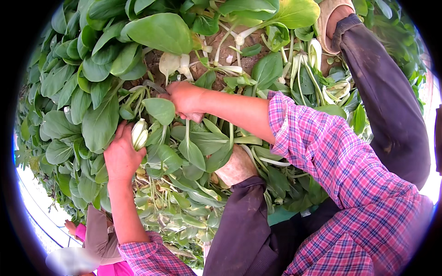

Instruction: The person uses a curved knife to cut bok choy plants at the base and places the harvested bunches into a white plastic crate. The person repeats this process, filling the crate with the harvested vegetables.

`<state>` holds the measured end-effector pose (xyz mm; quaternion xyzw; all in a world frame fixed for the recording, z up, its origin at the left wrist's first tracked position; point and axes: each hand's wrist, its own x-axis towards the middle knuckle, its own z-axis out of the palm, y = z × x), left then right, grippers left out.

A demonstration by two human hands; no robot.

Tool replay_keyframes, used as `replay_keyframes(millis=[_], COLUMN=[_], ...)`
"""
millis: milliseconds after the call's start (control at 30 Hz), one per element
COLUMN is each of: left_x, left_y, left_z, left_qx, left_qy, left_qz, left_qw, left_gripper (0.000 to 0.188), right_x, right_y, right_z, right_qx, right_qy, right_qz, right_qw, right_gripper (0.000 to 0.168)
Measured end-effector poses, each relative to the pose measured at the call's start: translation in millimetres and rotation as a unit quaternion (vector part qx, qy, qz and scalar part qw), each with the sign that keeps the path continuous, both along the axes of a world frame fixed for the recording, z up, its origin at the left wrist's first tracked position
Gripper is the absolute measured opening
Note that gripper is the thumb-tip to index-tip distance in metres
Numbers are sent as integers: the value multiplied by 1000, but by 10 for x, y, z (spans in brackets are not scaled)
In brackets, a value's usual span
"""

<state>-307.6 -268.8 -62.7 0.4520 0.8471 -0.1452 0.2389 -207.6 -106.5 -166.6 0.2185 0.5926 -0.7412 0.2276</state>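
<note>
My left hand (124, 150) is closed around a bok choy plant (139, 134), its pale, bulging stalk base facing up beside the thumb. Its fingertips are partly hidden under large green leaves. Just up and to the right, my right hand (186, 100) is a fist low among the stalks. From it a thin grey blade, seemingly a knife (154, 86), points left toward the base of standing plants; its handle is hidden in the fist. Small leaves hang in front of and below the right hand.
Dense standing bok choy (100, 117) fills the left side. Bare soil (217, 45) with cut stubs and loose leaves lies at the top. Piled greens (304, 79) lie between my feet, one at the upper right, one at the centre. Another person (100, 238) is at the lower left.
</note>
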Motion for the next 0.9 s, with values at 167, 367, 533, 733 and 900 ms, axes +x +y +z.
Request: replay_keyframes(millis=[167,367,533,733,900], left_x=[14,-20,3,62,106], left_y=[1,-104,-123,-292,-304], left_z=[24,-30,-17,-45,-38], left_qx=[-72,-9,-15,98,123], left_qy=[-9,27,-6,8,5], left_qz=[41,-43,5,-27,-52], left_qw=[997,999,1000,995,991], left_gripper=[58,54,57,61,62], right_x=[-114,-91,-12,-17,-323], right_y=[6,-33,23,-63,-129], right_z=[140,39,101,-13,-47], right_qx=[78,306,249,-15,-144], right_qy=[-79,50,17,75,-32], right_qz=[127,233,125,-191,-137], right_qw=[986,922,960,979,979], right_gripper=[43,39,36,19,30])
